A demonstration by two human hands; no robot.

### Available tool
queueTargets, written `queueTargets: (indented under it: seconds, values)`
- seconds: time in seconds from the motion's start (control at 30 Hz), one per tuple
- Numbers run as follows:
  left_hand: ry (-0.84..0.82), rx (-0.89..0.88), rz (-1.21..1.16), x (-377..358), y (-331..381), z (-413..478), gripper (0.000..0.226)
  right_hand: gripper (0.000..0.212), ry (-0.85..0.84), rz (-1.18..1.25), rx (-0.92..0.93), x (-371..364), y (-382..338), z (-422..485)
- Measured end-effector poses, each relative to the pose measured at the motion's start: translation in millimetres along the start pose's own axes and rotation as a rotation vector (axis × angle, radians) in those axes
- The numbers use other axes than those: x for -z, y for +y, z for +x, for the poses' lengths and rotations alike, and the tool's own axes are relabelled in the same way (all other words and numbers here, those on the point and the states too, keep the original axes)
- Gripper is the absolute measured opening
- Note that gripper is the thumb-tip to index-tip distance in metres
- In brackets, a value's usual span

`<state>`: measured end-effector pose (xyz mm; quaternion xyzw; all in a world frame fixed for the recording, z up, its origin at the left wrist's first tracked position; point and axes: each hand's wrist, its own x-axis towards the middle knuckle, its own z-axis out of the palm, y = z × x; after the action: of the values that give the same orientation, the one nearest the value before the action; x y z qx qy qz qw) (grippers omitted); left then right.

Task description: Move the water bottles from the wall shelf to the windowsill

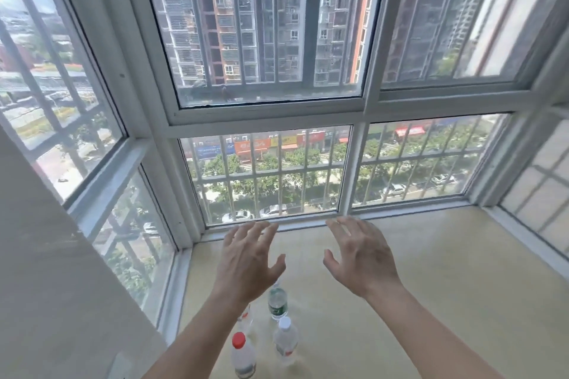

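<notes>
Several clear water bottles stand upright on the beige windowsill (431, 286) near its front left. One has a red cap (242, 355), one a white cap (285, 340), one a green label (277, 303). A fourth bottle (245, 318) is partly hidden behind my left forearm. My left hand (246, 258) hovers above the bottles with fingers spread and holds nothing. My right hand (358, 255) is raised beside it, also open and empty. The wall shelf is out of view.
Bay windows with white frames (354, 169) and outer metal bars enclose the sill at the back, left and right. A white wall (46, 255) rises at the left. The sill stretches bare to the right of the bottles.
</notes>
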<state>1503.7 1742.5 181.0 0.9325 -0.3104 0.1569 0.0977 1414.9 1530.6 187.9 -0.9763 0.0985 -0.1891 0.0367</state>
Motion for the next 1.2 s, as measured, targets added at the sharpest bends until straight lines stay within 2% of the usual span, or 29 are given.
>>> queueTargets:
  seconds: [0.23, 0.43, 0.7, 0.97, 1.2]
  values:
    - [-0.014, -0.317, -0.148, -19, 80, 20, 0.061, 0.053, 0.029, -0.147, -0.304, 39, 53, -79]
    - [-0.051, -0.577, -0.293, -26, 173, 10, 0.059, 0.048, 0.054, -0.289, -0.57, 80, 85, -176]
    - [-0.072, -0.839, -0.383, -26, 287, -18, 0.062, 0.053, 0.076, -0.386, -0.853, 125, 122, -286]
    - [-0.137, -1.025, -0.428, -39, 399, -43, 0.062, 0.046, 0.146, -0.422, -1.005, 138, 176, -362]
    - [-0.152, -1.133, -0.412, -70, 523, -35, 0.06, 0.041, 0.177, -0.419, -1.084, 144, 278, -407]
